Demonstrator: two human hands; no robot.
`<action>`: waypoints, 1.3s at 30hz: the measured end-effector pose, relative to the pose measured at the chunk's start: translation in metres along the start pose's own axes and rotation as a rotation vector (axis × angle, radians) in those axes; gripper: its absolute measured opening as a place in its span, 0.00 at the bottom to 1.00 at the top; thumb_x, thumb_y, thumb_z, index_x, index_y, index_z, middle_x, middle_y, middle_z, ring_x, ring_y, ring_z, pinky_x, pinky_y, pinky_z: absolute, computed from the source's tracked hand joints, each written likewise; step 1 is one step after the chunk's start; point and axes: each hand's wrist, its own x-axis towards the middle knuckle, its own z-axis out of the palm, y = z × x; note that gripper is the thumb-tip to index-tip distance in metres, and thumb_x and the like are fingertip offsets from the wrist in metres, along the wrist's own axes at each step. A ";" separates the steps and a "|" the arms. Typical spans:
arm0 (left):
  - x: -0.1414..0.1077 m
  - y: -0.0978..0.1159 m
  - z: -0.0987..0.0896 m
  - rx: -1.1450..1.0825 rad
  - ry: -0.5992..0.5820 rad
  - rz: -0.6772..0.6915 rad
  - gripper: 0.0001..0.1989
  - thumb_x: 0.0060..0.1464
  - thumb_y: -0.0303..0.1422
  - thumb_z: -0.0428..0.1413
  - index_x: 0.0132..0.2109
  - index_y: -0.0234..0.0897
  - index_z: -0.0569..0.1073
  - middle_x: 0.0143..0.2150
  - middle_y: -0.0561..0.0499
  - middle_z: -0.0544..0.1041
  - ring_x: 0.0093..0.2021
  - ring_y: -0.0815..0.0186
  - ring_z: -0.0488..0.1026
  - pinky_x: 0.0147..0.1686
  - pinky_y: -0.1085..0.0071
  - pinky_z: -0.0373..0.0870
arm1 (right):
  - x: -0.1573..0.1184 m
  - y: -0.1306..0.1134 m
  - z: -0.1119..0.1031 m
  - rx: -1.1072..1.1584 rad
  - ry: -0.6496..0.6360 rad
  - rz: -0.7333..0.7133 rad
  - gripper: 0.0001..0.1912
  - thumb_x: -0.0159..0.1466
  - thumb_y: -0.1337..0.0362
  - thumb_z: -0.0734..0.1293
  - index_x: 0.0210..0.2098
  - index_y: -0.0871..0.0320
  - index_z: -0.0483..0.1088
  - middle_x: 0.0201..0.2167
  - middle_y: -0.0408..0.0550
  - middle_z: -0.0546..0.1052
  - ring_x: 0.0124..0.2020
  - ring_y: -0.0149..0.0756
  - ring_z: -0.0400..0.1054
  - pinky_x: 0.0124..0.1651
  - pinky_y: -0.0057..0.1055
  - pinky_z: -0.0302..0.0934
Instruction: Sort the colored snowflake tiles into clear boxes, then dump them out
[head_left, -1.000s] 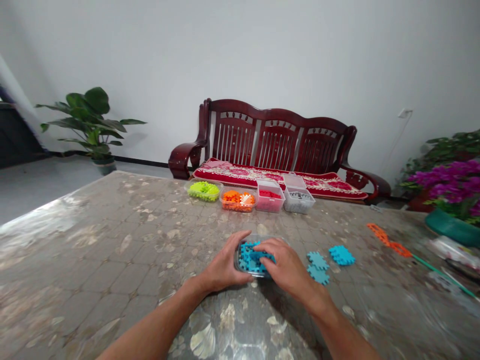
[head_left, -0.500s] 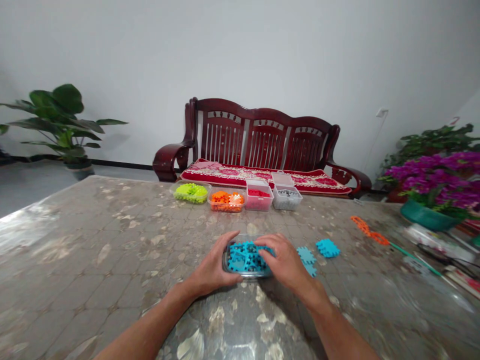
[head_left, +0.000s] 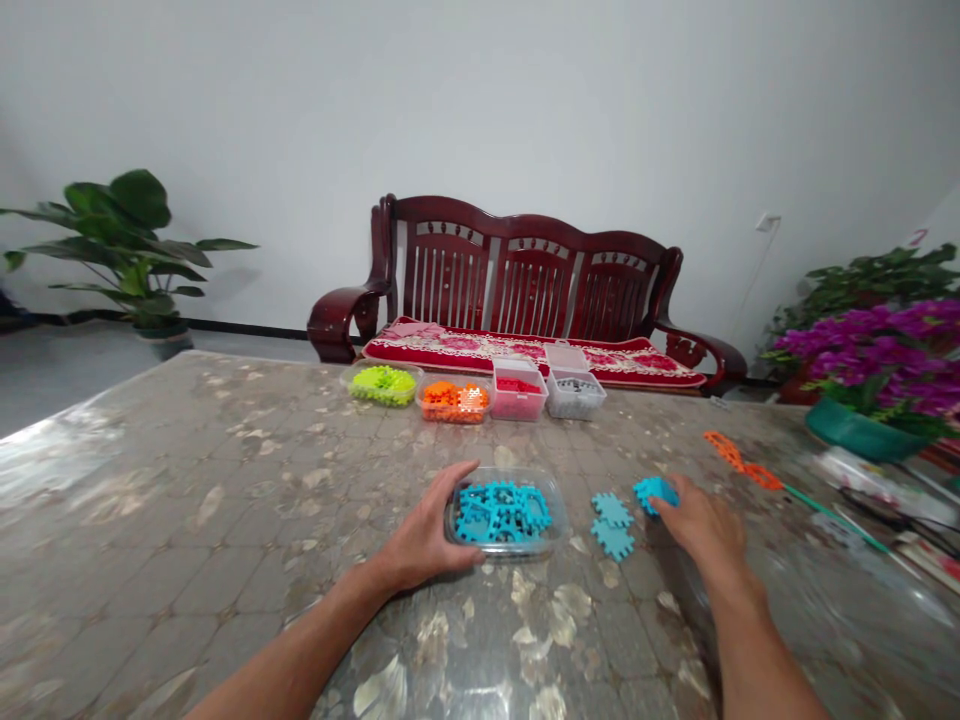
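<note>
My left hand [head_left: 431, 525] grips the left end of a clear plastic container [head_left: 559, 510], thumb in front and fingers behind. Blue toothed plastic pieces [head_left: 502, 512] fill the container, some open like frames. Farther right, my right hand [head_left: 705, 525] has its thumb and fingers around the right side of a blue toothed block [head_left: 651, 492] on the table. Part of that block is hidden by the fingers. Between the container and the block lie flat light-blue toothed pieces [head_left: 613, 525], touching or nearly touching one another.
Toward the back stand boxes of yellow-green pieces [head_left: 384, 384], orange pieces [head_left: 454, 400], red pieces [head_left: 519, 390] and grey pieces [head_left: 576, 393]. On the right are an orange toy with a green stick [head_left: 742, 464] and a flower pot [head_left: 862, 432]. A wooden bench [head_left: 525, 270] stands beyond the table.
My right hand has left the container and moved right to the blue toothed block. The flat light-blue pieces are now uncovered. My left hand keeps its hold on the container.
</note>
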 end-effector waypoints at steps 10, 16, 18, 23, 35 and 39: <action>-0.001 -0.002 -0.001 0.001 -0.001 0.006 0.49 0.40 0.31 0.67 0.68 0.41 0.56 0.66 0.40 0.61 0.64 0.47 0.64 0.64 0.51 0.60 | 0.005 0.005 0.019 0.278 0.032 -0.008 0.27 0.64 0.52 0.61 0.59 0.57 0.69 0.48 0.58 0.80 0.48 0.52 0.75 0.47 0.44 0.67; 0.000 -0.005 -0.001 0.006 -0.005 -0.015 0.49 0.40 0.32 0.67 0.68 0.40 0.55 0.66 0.40 0.62 0.64 0.48 0.64 0.64 0.51 0.60 | 0.008 0.013 0.037 0.770 0.062 -0.112 0.30 0.57 0.54 0.67 0.56 0.59 0.70 0.50 0.58 0.80 0.49 0.46 0.75 0.52 0.41 0.67; 0.000 -0.005 -0.001 0.002 -0.003 -0.013 0.49 0.40 0.33 0.67 0.68 0.40 0.55 0.66 0.40 0.62 0.64 0.47 0.64 0.64 0.51 0.60 | 0.003 0.005 0.037 0.833 0.035 -0.181 0.30 0.55 0.55 0.69 0.55 0.58 0.71 0.50 0.56 0.80 0.50 0.46 0.75 0.54 0.42 0.67; -0.001 -0.004 -0.001 0.012 -0.006 -0.030 0.49 0.41 0.35 0.67 0.68 0.41 0.54 0.66 0.39 0.62 0.64 0.47 0.64 0.64 0.51 0.60 | -0.003 -0.009 0.036 0.820 -0.013 -0.270 0.28 0.56 0.54 0.69 0.55 0.55 0.72 0.48 0.52 0.80 0.49 0.45 0.75 0.52 0.41 0.67; 0.000 -0.007 -0.003 0.007 -0.019 -0.040 0.49 0.41 0.34 0.66 0.69 0.39 0.54 0.65 0.39 0.64 0.64 0.47 0.64 0.64 0.50 0.59 | 0.000 0.015 0.025 0.234 0.066 -0.015 0.31 0.61 0.50 0.65 0.60 0.57 0.68 0.48 0.59 0.80 0.49 0.53 0.74 0.46 0.42 0.66; 0.000 -0.007 -0.003 0.010 -0.009 -0.031 0.49 0.41 0.35 0.66 0.69 0.39 0.54 0.64 0.39 0.65 0.63 0.47 0.66 0.64 0.50 0.59 | -0.004 0.005 0.023 0.183 0.031 -0.068 0.25 0.62 0.56 0.64 0.57 0.54 0.71 0.45 0.56 0.81 0.46 0.50 0.76 0.43 0.38 0.66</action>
